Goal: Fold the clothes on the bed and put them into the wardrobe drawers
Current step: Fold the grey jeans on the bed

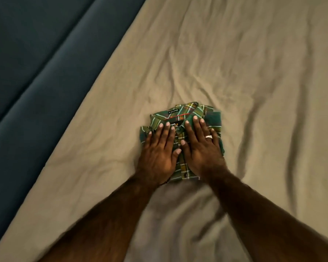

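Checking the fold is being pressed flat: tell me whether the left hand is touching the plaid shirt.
Touching. The head view shows the left hand lying flat with straight fingers on the folded plaid shirt, beside the right hand.

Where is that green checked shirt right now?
In the head view, the folded shirt lies on the tan bedsheet near the middle, pressed flat under the left hand and right hand.

The shirt is soft, matt woven plaid cloth. The sheet is matt, creased beige cloth. The padded panel looks like smooth, matt dark fabric.
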Demonstrator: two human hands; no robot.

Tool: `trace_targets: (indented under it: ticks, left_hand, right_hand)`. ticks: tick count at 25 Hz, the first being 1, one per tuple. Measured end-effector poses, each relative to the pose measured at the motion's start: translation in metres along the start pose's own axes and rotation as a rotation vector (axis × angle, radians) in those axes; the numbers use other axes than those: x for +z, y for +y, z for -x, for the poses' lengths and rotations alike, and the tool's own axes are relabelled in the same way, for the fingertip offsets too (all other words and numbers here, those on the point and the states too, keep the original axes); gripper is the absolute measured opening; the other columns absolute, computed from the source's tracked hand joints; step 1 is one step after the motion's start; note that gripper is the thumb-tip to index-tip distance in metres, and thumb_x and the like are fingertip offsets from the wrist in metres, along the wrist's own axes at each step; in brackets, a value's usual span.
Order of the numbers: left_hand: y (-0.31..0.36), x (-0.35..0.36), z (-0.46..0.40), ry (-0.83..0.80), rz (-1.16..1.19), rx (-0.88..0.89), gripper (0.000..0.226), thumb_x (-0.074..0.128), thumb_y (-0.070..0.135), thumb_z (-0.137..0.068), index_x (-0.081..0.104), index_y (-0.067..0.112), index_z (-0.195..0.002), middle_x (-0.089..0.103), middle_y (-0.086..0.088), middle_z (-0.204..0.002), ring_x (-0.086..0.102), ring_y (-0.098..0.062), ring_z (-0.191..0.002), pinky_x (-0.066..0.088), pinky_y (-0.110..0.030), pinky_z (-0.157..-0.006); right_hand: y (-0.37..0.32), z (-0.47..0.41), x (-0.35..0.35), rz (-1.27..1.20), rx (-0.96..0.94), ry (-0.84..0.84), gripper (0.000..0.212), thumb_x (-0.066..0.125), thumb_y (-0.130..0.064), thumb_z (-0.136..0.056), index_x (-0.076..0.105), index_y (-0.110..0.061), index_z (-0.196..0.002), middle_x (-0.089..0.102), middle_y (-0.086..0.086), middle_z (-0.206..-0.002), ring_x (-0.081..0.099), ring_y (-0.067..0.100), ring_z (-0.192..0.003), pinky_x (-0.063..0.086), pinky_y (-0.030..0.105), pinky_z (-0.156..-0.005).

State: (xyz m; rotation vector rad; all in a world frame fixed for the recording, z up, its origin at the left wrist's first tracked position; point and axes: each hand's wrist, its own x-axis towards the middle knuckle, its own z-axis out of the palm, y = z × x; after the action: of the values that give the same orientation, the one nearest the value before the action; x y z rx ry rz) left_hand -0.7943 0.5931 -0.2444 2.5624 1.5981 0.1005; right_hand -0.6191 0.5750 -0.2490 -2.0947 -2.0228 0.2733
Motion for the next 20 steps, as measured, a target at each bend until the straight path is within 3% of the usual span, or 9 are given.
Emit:
trace_targets:
  ticks: [4,9,10,12,14,16,19,20]
  left_hand:
    - [-0.005,0.041,-0.005,-0.044,-0.082,-0.021,0.069,0.026,0.047,-0.109,0.019,0.012,-0.167,0.016,-0.009,-0.175,0.01,-0.026,-0.163,0.015,-0.052,-0.129]
    - [-0.008,0.027,-0.018,-0.302,-0.038,-0.075,0.068,0.017,0.051,-0.109,0.011,0.018,-0.169,0.007,-0.004,-0.177,0.003,-0.023,-0.163,0.006,-0.051,-0.131]
    - [-0.01,0.006,-0.014,-0.287,0.0,-0.111,0.068,0.019,0.05,-0.109,0.016,0.017,-0.168,0.013,-0.006,-0.176,0.009,-0.025,-0.163,0.008,-0.051,-0.131]
    - [-0.001,-0.041,0.005,-0.063,0.064,-0.174,0.068,0.029,0.049,-0.107,0.031,0.012,-0.164,0.032,-0.014,-0.17,0.028,-0.031,-0.158,0.018,-0.053,-0.129]
    - [0.014,-0.066,0.027,0.084,0.114,-0.206,0.068,0.036,0.048,-0.106,0.036,0.008,-0.162,0.034,-0.018,-0.168,0.031,-0.034,-0.156,0.023,-0.054,-0.127]
    - [0.077,-0.091,0.051,0.124,0.146,-0.072,0.069,0.035,0.048,-0.106,0.036,0.007,-0.161,0.03,-0.019,-0.169,0.028,-0.035,-0.158,0.025,-0.057,-0.125]
    - [0.138,-0.119,0.071,0.178,0.135,0.089,0.074,0.034,0.052,-0.105,0.037,0.003,-0.16,0.032,-0.024,-0.167,0.032,-0.042,-0.154,0.028,-0.061,-0.123]
    - [0.199,-0.116,0.079,0.163,0.163,0.159,0.075,0.035,0.052,-0.104,0.037,0.002,-0.16,0.033,-0.026,-0.166,0.034,-0.044,-0.153,0.029,-0.061,-0.121]
  right_hand:
    - [0.01,-0.006,0.039,0.064,-0.023,-0.014,0.066,0.032,-0.046,-0.107,0.018,-0.025,-0.168,0.01,0.005,-0.176,0.008,0.024,-0.163,0.014,0.052,-0.128]
    - [0.006,-0.014,0.029,0.014,-0.016,-0.252,0.065,0.028,-0.047,-0.106,0.02,-0.025,-0.167,0.012,0.007,-0.176,0.013,0.026,-0.162,0.019,0.053,-0.126]
    - [0.001,-0.008,0.01,0.007,-0.021,-0.193,0.064,0.032,-0.045,-0.105,0.026,-0.023,-0.165,0.02,0.009,-0.174,0.02,0.028,-0.16,0.022,0.052,-0.124]
    - [0.007,0.019,-0.042,-0.01,0.004,-0.021,0.061,0.04,-0.04,-0.105,0.034,-0.02,-0.162,0.032,0.012,-0.169,0.031,0.031,-0.154,0.028,0.054,-0.12]
    - [0.025,0.053,-0.076,-0.066,0.063,0.093,0.061,0.045,-0.036,-0.105,0.032,-0.019,-0.162,0.031,0.012,-0.169,0.029,0.031,-0.155,0.029,0.057,-0.12]
    - [0.06,0.12,-0.127,-0.072,0.17,0.206,0.065,0.05,-0.033,-0.103,0.032,-0.018,-0.163,0.03,0.012,-0.17,0.026,0.03,-0.157,0.028,0.06,-0.12]
    - [0.074,0.179,-0.162,-0.116,0.188,0.228,0.067,0.053,-0.032,-0.102,0.033,-0.016,-0.163,0.03,0.012,-0.17,0.025,0.029,-0.159,0.026,0.061,-0.12]
    - [0.111,0.222,-0.187,-0.113,0.261,0.239,0.066,0.051,-0.033,-0.103,0.031,-0.017,-0.164,0.029,0.012,-0.17,0.024,0.028,-0.159,0.024,0.06,-0.121]
